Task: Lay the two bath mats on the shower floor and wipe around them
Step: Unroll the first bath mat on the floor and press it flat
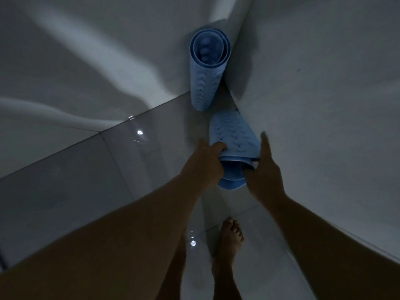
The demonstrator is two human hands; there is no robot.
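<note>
Two rolled blue bath mats are in the dim shower corner. One rolled mat point(206, 68) stands upright in the corner between the two walls. The second rolled mat point(234, 139) leans near the right wall, lifted at its near end. My left hand point(205, 156) grips its left side with curled fingers. My right hand point(266, 167) holds its right side, index finger stretched along the roll. Both hands meet at the roll's open near end.
Glossy grey floor tiles point(108, 169) reflect small light spots. White walls point(324, 105) close in on the left and right. My bare foot point(230, 237) stands on the floor below the hands.
</note>
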